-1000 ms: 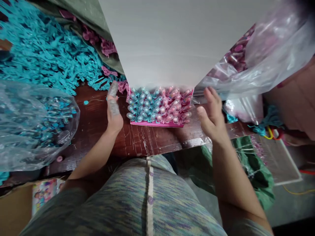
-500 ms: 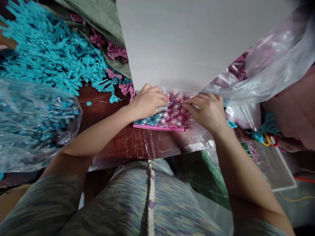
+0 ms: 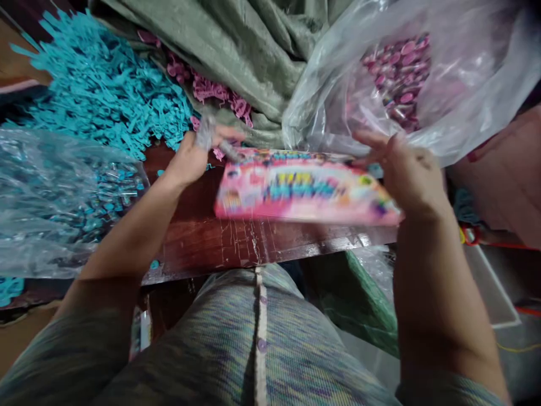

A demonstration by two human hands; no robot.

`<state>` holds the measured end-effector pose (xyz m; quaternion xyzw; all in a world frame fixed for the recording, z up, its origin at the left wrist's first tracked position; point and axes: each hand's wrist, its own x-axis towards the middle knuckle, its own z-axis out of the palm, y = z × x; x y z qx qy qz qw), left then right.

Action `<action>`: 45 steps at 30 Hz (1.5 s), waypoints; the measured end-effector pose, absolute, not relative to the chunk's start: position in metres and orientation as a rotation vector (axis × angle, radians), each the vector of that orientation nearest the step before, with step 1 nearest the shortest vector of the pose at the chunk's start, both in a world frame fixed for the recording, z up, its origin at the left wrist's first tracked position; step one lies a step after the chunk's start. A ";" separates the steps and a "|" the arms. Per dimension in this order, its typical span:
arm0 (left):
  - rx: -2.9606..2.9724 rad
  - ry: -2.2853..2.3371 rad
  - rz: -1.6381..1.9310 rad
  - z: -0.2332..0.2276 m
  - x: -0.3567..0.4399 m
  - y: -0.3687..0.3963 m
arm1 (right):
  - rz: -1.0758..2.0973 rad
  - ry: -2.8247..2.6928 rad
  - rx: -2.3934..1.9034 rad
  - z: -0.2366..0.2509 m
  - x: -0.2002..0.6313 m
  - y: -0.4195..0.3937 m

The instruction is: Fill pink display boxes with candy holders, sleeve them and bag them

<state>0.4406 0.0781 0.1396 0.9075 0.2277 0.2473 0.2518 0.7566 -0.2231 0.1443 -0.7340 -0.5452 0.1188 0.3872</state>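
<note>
A flat pink cardboard box [image 3: 308, 194] with blurred, colourful print on its lid lies near the table's front edge, printed side up. What is inside it is hidden. Off the box's back left corner is my left hand [image 3: 192, 158], fingers spread and smeared by motion, with greyish wraps that look like tape on its fingers. My right hand [image 3: 412, 175] is at the box's right end, its fingers apart and stretched over the back corner. Whether it touches the box I cannot tell.
Turquoise plastic pieces [image 3: 110, 84] are heaped at the back left, with pink plastic pieces [image 3: 211, 90] beside them. A clear bag [image 3: 63, 192] of blue-capped items lies left. Another clear bag [image 3: 321, 96] with pink items stands back right, near a grey-green sack cloth [image 3: 253, 62].
The raised white lid has come down over the pink and blue items, and its printed face now shows. Both hands have moved outward, away from the contents.
</note>
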 end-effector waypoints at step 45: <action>2.672 0.524 0.365 0.158 0.412 0.046 | 0.025 -1.637 -1.948 0.091 0.742 -0.253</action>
